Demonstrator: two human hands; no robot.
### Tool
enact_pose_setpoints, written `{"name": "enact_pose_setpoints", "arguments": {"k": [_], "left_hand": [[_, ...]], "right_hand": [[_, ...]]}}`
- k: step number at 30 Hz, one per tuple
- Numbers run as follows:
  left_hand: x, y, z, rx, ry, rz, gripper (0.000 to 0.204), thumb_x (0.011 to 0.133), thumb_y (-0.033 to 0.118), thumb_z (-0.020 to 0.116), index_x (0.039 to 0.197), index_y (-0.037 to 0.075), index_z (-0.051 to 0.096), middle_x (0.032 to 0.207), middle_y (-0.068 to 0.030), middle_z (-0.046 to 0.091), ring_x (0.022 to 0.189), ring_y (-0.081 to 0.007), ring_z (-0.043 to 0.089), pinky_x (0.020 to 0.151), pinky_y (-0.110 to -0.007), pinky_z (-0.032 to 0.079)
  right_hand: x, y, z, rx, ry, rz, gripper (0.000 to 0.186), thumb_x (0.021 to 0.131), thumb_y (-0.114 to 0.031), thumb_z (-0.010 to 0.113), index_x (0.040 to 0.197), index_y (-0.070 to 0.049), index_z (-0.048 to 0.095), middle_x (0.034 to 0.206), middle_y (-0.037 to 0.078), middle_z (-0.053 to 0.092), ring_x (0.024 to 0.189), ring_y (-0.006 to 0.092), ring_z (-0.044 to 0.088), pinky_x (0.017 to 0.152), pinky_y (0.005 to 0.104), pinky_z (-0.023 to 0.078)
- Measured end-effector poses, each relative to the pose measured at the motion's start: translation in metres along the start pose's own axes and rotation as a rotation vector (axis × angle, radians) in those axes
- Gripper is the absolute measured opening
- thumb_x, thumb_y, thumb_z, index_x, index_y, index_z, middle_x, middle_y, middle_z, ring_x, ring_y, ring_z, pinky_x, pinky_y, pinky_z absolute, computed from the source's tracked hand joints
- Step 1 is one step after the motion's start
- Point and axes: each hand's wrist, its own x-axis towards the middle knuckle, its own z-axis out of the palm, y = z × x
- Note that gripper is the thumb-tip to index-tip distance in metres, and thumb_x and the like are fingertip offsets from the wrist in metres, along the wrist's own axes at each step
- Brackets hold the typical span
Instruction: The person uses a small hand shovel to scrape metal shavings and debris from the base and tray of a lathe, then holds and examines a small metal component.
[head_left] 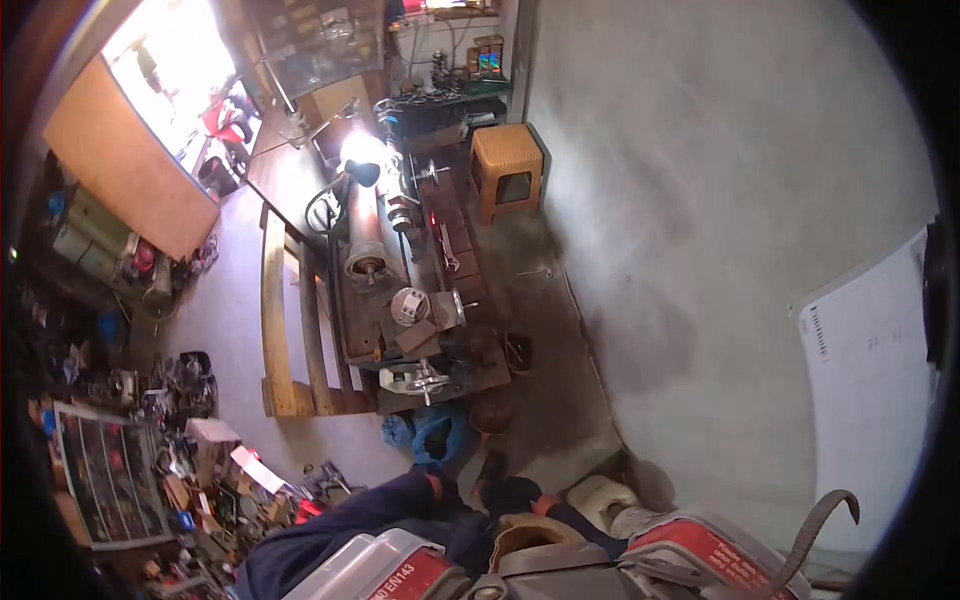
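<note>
My left hand [447,474] wears a dark glove and comes out of a dark blue sleeve with an orange cuff. It lies at the lower edge of a crumpled blue cloth [430,435] on the floor. My right hand [511,493], also dark-gloved, sits just right of it, above a tan rounded object [522,535]. Both hands are small and dark, so their fingers are unclear. A metal lathe [400,280] stands on the floor just beyond the hands.
A wooden pallet frame [285,330] lies left of the lathe. An orange plastic stool [508,165] stands by the grey wall [720,250]. Tools and scrap [190,470] litter the floor at left. Grey-and-red cases [690,555] fill the bottom edge. A white panel [870,380] leans at right.
</note>
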Motion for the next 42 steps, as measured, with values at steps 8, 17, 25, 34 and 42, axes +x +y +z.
{"name": "enact_pose_setpoints", "arguments": {"k": [8, 17, 25, 34, 42], "left_hand": [[0.012, 0.100, -0.137, -0.338, 0.576, 0.170, 0.043, 0.090, 0.038, 0.058, 0.116, 0.004, 0.068, 0.112, -0.0221, 0.068, 0.110, -0.0412, 0.062, 0.096, -0.048, 0.048], [0.037, 0.086, -0.198, 0.059, -0.070, -0.344, 0.050, 0.096, 0.037, 0.057, 0.137, 0.007, 0.056, 0.135, -0.0189, 0.058, 0.123, -0.0381, 0.055, 0.103, -0.048, 0.045], [0.128, 0.170, -0.175, -0.450, -0.501, -0.464, 0.054, 0.095, 0.035, 0.060, 0.142, 0.010, 0.048, 0.142, -0.0143, 0.053, 0.128, -0.0317, 0.053, 0.101, -0.043, 0.047], [0.142, 0.265, -0.046, -1.137, -0.391, -0.610, 0.046, 0.095, 0.034, 0.059, 0.133, 0.009, 0.054, 0.132, -0.0126, 0.059, 0.118, -0.0276, 0.059, 0.095, -0.040, 0.051], [0.136, 0.157, 0.062, -0.613, -0.109, -0.562, 0.054, 0.092, 0.039, 0.055, 0.134, 0.005, 0.057, 0.128, -0.0146, 0.063, 0.110, -0.0316, 0.064, 0.095, -0.043, 0.049]], "right_hand": [[-0.004, 0.129, -0.060, 0.279, 0.046, -0.104, 0.045, 0.097, -0.039, 0.052, 0.117, -0.001, 0.067, 0.117, 0.021, 0.067, 0.109, 0.0365, 0.064, 0.093, 0.0493, 0.049], [-0.061, 0.156, -0.250, 0.296, 0.479, 0.137, 0.043, 0.091, -0.018, 0.063, 0.128, 0.003, 0.059, 0.132, 0.027, 0.056, 0.122, 0.0385, 0.055, 0.104, 0.0476, 0.044], [-0.231, 0.173, -0.640, -0.567, 1.843, 0.052, 0.032, 0.093, -0.015, 0.057, 0.123, -0.009, 0.066, 0.133, 0.010, 0.062, 0.130, 0.0347, 0.052, 0.116, 0.0549, 0.025], [-0.232, 0.206, -0.683, -1.061, 1.778, 0.252, 0.051, 0.082, -0.048, 0.064, 0.127, -0.024, 0.065, 0.140, 0.000, 0.059, 0.141, 0.0297, 0.042, 0.116, 0.0562, 0.014], [-0.203, 0.194, -0.683, -0.941, 1.731, 0.099, 0.044, 0.084, -0.041, 0.062, 0.124, -0.023, 0.066, 0.136, 0.002, 0.062, 0.134, 0.0326, 0.049, 0.114, 0.0582, 0.016]]}}
